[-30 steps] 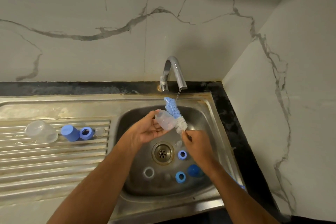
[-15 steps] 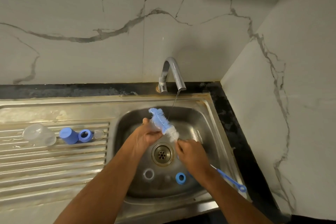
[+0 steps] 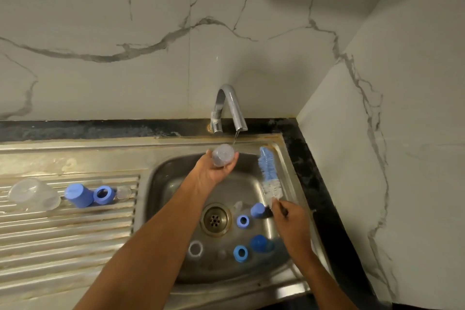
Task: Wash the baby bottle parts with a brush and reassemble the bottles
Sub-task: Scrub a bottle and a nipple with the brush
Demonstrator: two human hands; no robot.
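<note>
My left hand (image 3: 214, 171) holds a small clear bottle body (image 3: 222, 155) up under the thin stream from the tap (image 3: 227, 108). My right hand (image 3: 289, 221) grips the handle of the blue and white bottle brush (image 3: 268, 173), whose bristles point up along the basin's right wall, apart from the bottle. On the basin floor lie blue rings (image 3: 242, 221) (image 3: 240, 253), blue caps (image 3: 258, 209) (image 3: 261, 243), a clear ring (image 3: 195, 248) and a clear teat (image 3: 237, 205).
The steel sink (image 3: 163, 184) has a drain (image 3: 215, 220) in the middle. On the ribbed drainboard at left lie a clear bottle (image 3: 32, 194), a blue cap (image 3: 78, 195), a blue ring (image 3: 103, 194) and a small clear part (image 3: 123, 192). Marble walls stand behind and right.
The brush has come out of the bottle and moved right. My left hand has lifted the bottle up and back under the running tap.
</note>
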